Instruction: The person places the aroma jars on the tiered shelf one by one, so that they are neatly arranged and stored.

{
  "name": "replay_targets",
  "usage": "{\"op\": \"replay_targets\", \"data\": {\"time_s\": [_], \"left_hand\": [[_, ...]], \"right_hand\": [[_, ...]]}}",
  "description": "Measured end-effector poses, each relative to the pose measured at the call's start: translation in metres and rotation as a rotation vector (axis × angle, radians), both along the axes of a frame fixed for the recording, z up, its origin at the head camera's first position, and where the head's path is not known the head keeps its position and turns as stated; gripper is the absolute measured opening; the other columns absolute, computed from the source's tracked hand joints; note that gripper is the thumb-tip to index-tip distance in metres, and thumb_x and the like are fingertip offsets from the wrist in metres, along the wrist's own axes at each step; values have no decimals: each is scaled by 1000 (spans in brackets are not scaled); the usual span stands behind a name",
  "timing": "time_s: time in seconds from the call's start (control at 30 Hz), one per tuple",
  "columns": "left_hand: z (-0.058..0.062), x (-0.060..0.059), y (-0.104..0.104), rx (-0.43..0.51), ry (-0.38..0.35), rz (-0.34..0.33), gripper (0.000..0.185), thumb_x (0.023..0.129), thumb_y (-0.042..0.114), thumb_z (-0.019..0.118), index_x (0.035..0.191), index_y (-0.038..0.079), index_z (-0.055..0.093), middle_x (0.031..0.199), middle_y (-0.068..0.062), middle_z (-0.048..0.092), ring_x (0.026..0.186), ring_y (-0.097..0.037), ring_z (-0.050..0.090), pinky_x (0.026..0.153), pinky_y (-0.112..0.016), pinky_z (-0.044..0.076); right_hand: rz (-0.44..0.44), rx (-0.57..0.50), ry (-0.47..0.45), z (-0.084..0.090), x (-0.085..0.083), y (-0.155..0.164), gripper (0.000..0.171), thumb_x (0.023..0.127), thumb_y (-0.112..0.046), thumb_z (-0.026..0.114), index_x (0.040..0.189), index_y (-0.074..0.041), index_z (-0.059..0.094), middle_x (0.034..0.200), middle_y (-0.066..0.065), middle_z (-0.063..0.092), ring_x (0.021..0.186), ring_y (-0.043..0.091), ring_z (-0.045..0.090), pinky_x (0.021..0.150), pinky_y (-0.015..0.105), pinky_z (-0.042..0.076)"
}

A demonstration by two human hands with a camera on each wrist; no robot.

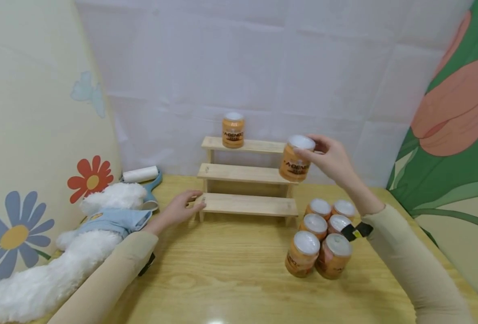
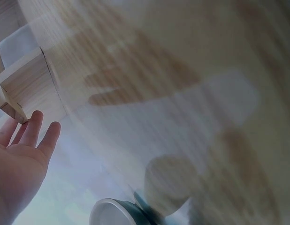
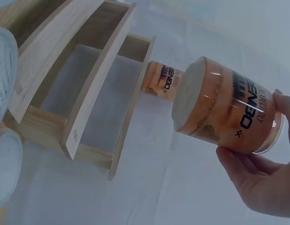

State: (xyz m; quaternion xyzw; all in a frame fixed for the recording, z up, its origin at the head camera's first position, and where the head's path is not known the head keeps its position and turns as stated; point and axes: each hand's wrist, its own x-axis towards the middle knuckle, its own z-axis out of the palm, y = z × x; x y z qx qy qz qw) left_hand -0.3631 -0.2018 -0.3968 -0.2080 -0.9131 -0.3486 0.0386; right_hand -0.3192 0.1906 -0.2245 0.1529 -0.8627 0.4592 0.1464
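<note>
An orange can with a white top (image 1: 296, 162) is gripped near its upper end by my right hand (image 1: 332, 161), which holds it in the air before the right end of the three-tier wooden shelf (image 1: 247, 204). In the right wrist view, thumb and fingers lie around the same can (image 3: 229, 105). My left hand (image 1: 180, 208) is at the left end of the lowest step, its fingertips at the board's edge, loosely bent. In the left wrist view, the fingers (image 2: 31, 131) meet the wooden corner. A similar can (image 1: 233, 130) stands upright on the top step, left of centre.
Several orange cans (image 1: 319, 238) stand grouped on the wooden table (image 1: 222, 279) under my right forearm. On the left lie a white plush toy (image 1: 101, 238) in a blue shirt and a lint roller (image 1: 141, 174). A white cloth (image 1: 190, 67) hangs behind the shelf.
</note>
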Motion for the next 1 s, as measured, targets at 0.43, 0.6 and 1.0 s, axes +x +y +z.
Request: {"op": "replay_targets", "data": {"time_s": [0.43, 0.6, 1.0], "left_hand": [[-1, -1, -1, 1, -2, 11, 55, 94, 35, 57, 135, 0, 47, 138, -23, 46, 123, -44, 47, 99, -53, 44], [-1, 2, 0, 8, 0, 13, 56, 94, 36, 56, 136, 0, 46, 138, -23, 46, 123, -44, 46, 99, -53, 44], [-1, 8, 7, 14, -10, 9, 55, 94, 34, 57, 135, -1, 46, 138, -23, 45, 123, -44, 47, 99, -52, 44]], "right_hand": [[4, -118, -7, 10, -64, -36, 58, 84, -32, 70, 134, -9, 52, 125, 13, 59, 110, 22, 58, 87, 34, 52], [-15, -97, 3, 11, -86, -49, 62, 84, -34, 71, 136, -8, 50, 127, 13, 58, 112, 23, 57, 89, 35, 51], [2, -149, 11, -5, -115, -55, 44, 86, -23, 69, 122, 0, 59, 117, 19, 61, 102, 23, 59, 81, 27, 53]]}}
